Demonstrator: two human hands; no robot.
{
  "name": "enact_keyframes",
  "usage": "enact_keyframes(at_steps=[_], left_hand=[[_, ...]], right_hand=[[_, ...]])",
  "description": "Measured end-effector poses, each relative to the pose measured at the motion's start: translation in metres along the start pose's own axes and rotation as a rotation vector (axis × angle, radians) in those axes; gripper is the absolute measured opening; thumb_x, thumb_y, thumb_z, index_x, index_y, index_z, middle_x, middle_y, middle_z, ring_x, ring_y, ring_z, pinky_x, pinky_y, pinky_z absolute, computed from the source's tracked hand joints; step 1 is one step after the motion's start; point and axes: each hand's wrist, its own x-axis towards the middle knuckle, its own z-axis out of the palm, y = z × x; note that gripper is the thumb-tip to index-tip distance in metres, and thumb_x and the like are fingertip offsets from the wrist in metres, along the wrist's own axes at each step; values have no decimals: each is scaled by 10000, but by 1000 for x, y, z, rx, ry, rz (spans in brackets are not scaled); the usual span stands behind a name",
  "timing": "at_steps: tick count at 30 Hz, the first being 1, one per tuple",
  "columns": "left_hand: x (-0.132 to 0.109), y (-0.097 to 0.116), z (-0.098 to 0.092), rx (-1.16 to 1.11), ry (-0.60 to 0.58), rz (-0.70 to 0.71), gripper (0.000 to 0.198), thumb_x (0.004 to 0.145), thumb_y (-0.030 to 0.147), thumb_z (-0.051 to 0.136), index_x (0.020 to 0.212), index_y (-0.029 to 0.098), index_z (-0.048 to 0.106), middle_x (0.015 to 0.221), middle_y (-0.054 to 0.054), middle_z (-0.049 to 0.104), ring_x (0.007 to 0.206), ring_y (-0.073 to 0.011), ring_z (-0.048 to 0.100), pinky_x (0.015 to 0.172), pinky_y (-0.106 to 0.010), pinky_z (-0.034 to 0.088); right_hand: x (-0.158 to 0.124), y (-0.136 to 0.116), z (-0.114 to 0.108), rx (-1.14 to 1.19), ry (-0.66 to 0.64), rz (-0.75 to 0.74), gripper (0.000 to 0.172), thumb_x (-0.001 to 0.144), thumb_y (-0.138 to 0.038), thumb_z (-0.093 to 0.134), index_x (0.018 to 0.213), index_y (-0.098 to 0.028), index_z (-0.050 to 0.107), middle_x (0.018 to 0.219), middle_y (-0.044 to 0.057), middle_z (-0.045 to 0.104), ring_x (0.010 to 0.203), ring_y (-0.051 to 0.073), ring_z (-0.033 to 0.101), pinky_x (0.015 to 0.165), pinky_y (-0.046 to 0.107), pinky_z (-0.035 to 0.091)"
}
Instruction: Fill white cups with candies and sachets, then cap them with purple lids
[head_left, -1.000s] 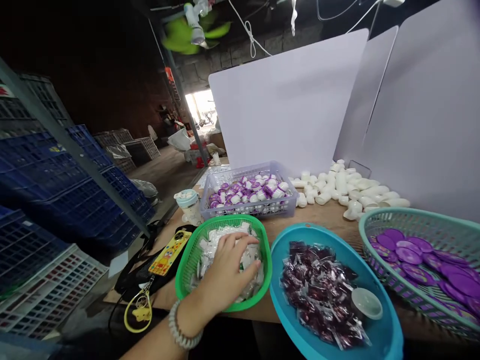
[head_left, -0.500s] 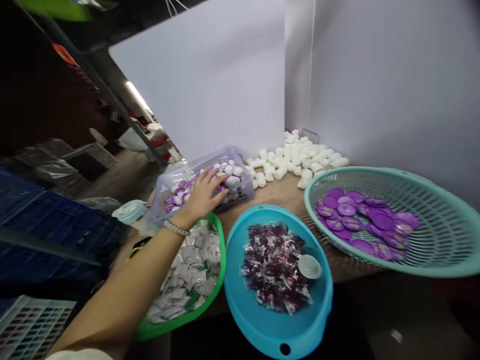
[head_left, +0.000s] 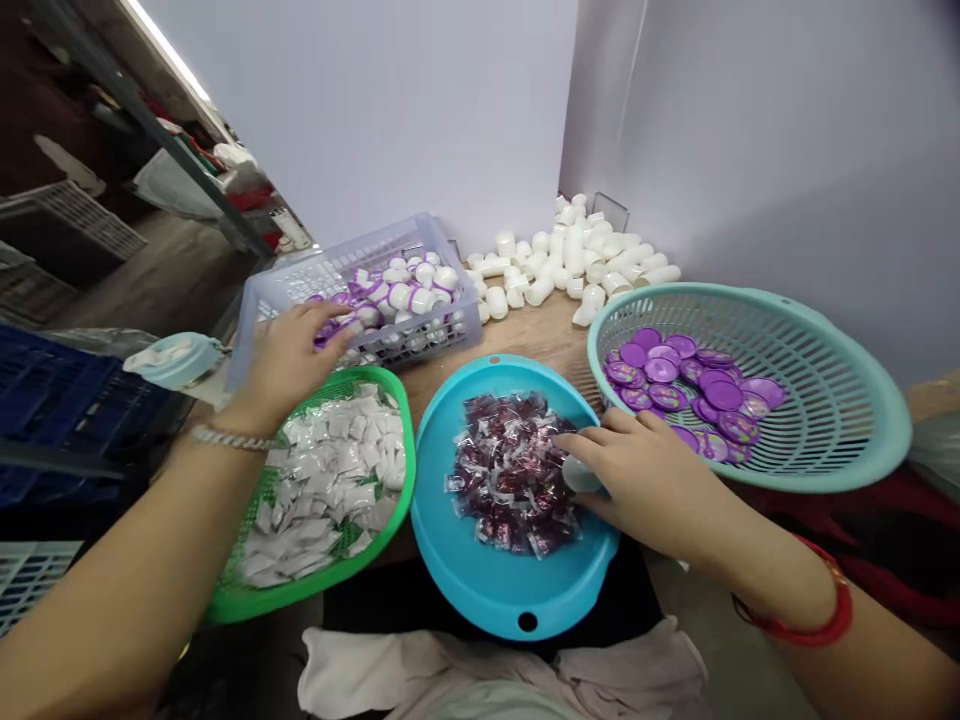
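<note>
My left hand (head_left: 296,355) wears a pale beaded bracelet and reaches over the near side of a lilac plastic basket (head_left: 262,300). Its fingers are stretched out and the thumb stands apart, near white capsule-like pieces with purple bands (head_left: 401,295). My right hand (head_left: 641,480), with a red band on the forearm, is over a blue basin (head_left: 480,610). Its thumb and fingers close round a small translucent white cup (head_left: 581,475), partly hidden by the hand. Beside the cup, dark red, clear-wrapped packets (head_left: 514,470) are heaped in the basin.
A green basket (head_left: 409,440) of small white sachets (head_left: 330,480) stands left of the basin. At right, a pale teal basket (head_left: 840,400) holds purple discs (head_left: 720,395). White plastic capsules (head_left: 574,250) lie piled against the grey panel (head_left: 375,120). A light-blue lidded container (head_left: 176,360) is at left.
My right hand has come into view and taken hold of the cup in the basin. My left hand has drawn back toward the lilac basket's near left side. The view has shifted.
</note>
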Motion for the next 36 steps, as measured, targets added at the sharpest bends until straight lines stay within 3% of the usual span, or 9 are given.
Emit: enact_keyframes(at_steps=[5,8,11,13,17,20,24,29,36], left_hand=[[-62,68,-20,-241,-166,-33,553,954,590,705,1419,294,662,1438,-50,692,1309,-324,653,1148,-524,524],[-102,110,-20,-808,-366,-146,726,807,537,899,1451,341,627,1515,-84,642,1337,-331,638,1143,-498,539],[-134,140,-14,-1404,-590,-298,606,933,558,776,1489,410,585,1422,-65,691,1241,-274,705,1024,-425,625],[-146,143,-13,-1577,-590,-430,513,963,518,751,1446,399,623,1242,-42,743,1114,-224,744,945,-356,647],[-149,103,-16,-1245,-351,-482,454,984,521,673,1404,352,641,1267,-36,707,1090,-231,739,979,-387,624],[-141,58,-11,-447,-303,-235,402,1035,483,471,1272,242,687,1323,-101,639,1209,-286,670,1089,-469,550],[-133,35,14,-202,-446,-106,280,868,404,743,1078,219,738,1193,-99,633,1058,-299,686,1045,-475,545],[-131,52,33,-29,-475,-23,219,841,279,796,1043,218,739,1192,-155,632,1116,-389,635,980,-529,531],[-135,49,9,-91,-390,-26,234,993,345,576,980,249,788,1181,-121,675,1038,-324,669,953,-485,533]], right_hand=[[24,-16,-5,110,-33,-19,223,902,-184,759,1123,-210,744,1046,92,807,1031,359,721,864,499,525],[31,-44,-15,537,146,-108,360,960,-266,737,1308,-261,642,1213,68,786,1013,261,753,832,383,578],[43,-79,-21,737,203,-272,331,961,-244,751,1256,-266,603,1254,66,750,1025,233,749,845,353,605],[53,-95,-22,695,192,-339,361,944,-230,774,1256,-251,594,1328,100,691,1101,259,722,920,402,613],[69,-91,-16,400,25,-139,730,883,-275,844,1508,-209,473,1400,167,605,1086,315,707,939,501,622],[73,-72,-3,22,-283,-38,568,919,-257,773,1456,-203,597,1352,181,658,1161,415,691,930,561,603],[71,-61,13,-132,-490,-6,319,911,-176,716,1218,-236,780,1311,148,727,1197,423,699,882,481,593],[60,-62,9,-55,-369,19,189,957,-156,658,987,-249,819,1149,79,778,1118,288,725,885,364,552],[36,-59,-4,525,75,-16,82,935,-229,709,881,-219,770,1144,99,768,1078,265,724,995,449,556]])
